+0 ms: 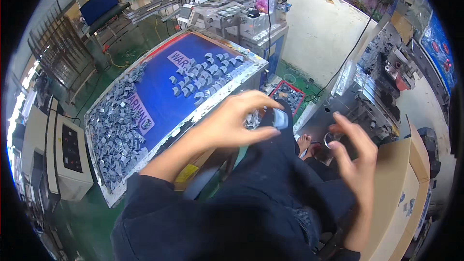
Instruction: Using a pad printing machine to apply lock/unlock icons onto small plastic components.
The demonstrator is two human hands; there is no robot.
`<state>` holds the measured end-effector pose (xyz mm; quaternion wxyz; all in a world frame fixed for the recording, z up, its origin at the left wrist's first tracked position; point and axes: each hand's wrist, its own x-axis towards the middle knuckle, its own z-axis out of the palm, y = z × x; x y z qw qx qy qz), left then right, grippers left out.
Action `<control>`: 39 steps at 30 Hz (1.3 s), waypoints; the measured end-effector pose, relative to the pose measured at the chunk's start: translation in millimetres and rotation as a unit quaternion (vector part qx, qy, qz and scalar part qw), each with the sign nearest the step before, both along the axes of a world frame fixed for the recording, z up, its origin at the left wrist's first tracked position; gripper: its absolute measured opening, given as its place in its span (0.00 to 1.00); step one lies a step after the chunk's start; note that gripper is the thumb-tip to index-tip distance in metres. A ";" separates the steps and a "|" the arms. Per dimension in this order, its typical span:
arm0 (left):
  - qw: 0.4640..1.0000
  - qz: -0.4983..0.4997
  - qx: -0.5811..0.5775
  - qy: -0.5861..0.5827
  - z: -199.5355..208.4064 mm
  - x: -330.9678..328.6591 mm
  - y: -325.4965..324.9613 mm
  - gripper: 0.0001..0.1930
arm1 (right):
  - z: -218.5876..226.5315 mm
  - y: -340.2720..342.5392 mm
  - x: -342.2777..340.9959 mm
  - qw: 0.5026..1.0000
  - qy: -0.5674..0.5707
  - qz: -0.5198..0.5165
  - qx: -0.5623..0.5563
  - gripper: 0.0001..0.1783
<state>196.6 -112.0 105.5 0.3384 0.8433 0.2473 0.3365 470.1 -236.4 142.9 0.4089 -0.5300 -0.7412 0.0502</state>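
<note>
My left hand (237, 118) is raised over my lap, thumb and fingers curved around a small grey, curved plastic piece (280, 119) at the fingertips. To its right, my right hand (355, 152) is bent, with thumb and index finger close to each other. Between those two fingertips shows a small rounded thing with a pale, shiny rim (330, 140), too small and blurred to name. Many similar grey curved pieces (113, 140) lie heaped on the left of a blue-topped table (174, 101), and several more (208, 72) are spread out singly toward its far right.
A red crate (300, 100) of grey pieces stands on the floor beyond my left hand. An open cardboard box (394, 198) is at my right. Machines (241, 12) stand behind the table, and a beige cabinet (67, 157) is at the left.
</note>
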 end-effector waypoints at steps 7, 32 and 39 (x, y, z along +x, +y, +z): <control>0.925 0.346 0.029 0.153 -77.2 -176.7 62.0 0.24 | 25.2 33.8 158.2 0.965 -0.052 -0.252 0.048 0.17; 0.903 0.381 -0.065 0.189 -144.2 -185.5 77.9 0.27 | -104.2 -235.7 461.7 0.827 -0.178 -0.431 -0.313 0.10; 0.914 0.342 -0.034 0.214 -144.7 -192.7 84.9 0.29 | -116.8 -237.9 455.0 0.840 -0.097 -0.469 -0.254 0.16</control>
